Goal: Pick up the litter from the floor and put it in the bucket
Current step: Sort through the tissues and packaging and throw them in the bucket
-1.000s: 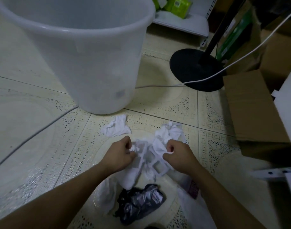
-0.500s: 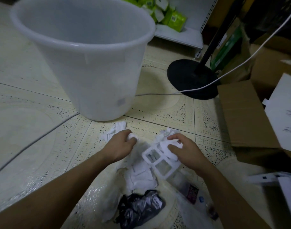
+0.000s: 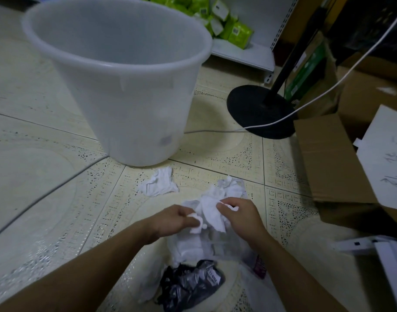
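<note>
A large translucent white bucket [image 3: 130, 91] stands upright on the tiled floor ahead of me. In front of it lies a pile of litter: crumpled white tissue [image 3: 212, 208], a separate white tissue wad [image 3: 159, 184] nearer the bucket, clear plastic packaging [image 3: 213, 246] and a crumpled black and silver bag [image 3: 188, 284]. My left hand [image 3: 172, 219] is closed on a small piece of white tissue. My right hand [image 3: 240, 216] pinches the crumpled white tissue at the top of the pile. Both hands sit close together just above the litter.
A black round stand base [image 3: 258, 111] with a pole rises at the right. A white cable [image 3: 305, 104] runs across it and along the floor. Cardboard boxes [image 3: 328, 154] crowd the right side. A white shelf with green packets [image 3: 229, 25] is behind the bucket.
Both hands have gathered the white tissue together between them; the white plastic frame piece seen under my right hand earlier is now covered. The camera has tilted up, showing more of the bucket.
</note>
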`<state>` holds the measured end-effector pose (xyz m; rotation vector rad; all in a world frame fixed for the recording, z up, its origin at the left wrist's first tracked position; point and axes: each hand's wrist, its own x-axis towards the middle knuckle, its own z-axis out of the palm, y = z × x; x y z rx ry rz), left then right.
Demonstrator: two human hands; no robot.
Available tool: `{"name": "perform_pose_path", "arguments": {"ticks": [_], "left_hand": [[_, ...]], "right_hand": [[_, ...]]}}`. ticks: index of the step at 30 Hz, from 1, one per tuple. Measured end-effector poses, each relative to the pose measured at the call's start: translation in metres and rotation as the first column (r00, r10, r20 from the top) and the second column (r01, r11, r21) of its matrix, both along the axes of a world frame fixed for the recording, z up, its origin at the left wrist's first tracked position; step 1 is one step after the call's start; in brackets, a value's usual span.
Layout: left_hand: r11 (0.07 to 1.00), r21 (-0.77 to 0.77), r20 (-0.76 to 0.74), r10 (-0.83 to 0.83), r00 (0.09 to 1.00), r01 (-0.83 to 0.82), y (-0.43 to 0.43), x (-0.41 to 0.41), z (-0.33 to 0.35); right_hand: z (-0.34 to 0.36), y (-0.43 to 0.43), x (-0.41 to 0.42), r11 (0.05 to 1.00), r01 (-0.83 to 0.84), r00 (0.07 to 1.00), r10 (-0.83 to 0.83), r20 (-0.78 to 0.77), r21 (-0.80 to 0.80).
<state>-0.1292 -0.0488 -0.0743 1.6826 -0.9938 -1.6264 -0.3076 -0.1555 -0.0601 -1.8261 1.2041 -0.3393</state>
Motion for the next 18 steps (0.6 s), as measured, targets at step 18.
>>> {"name": "perform_pose_path", "arguments": {"ticks": [18], "left_hand": [[0.820, -0.552, 0.225, 0.321, 0.920, -0.151, -0.067, 0.043, 0.133]], "right_hand": [[0.148, -0.061, 0.027, 0.911, -0.047, 0.838, -0.187, 0.512, 0.410]]}}
